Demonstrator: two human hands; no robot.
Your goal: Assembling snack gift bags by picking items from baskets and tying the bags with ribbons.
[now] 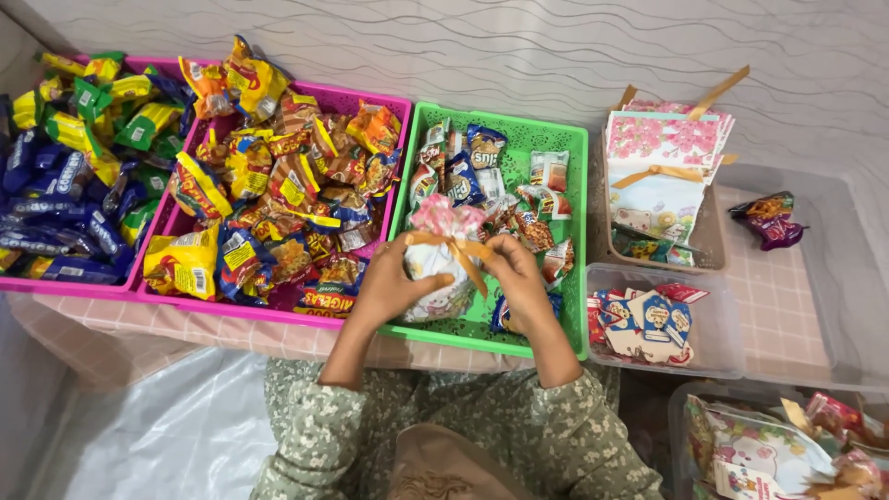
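Left hand [389, 292] closed around the small gift bag [435, 268] over the green tray [579, 231], pink snack trays [278, 315] at left; right hand [519, 282] fingers pinch its gold ribbon [463, 252]; tag tub [722, 324] at right.

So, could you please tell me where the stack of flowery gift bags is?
In the head view, the gift bags stand upper right in a brown basket, right of the green tray.

Small gift bag [443, 268] with gold ribbon [460, 250] held over green tray [579, 231], left hand [394, 289] cupping its side, right hand [519, 278] pinching the ribbon. Pink tray [278, 313] of snack packets alongside; clear tub [718, 319] of paper tags right.
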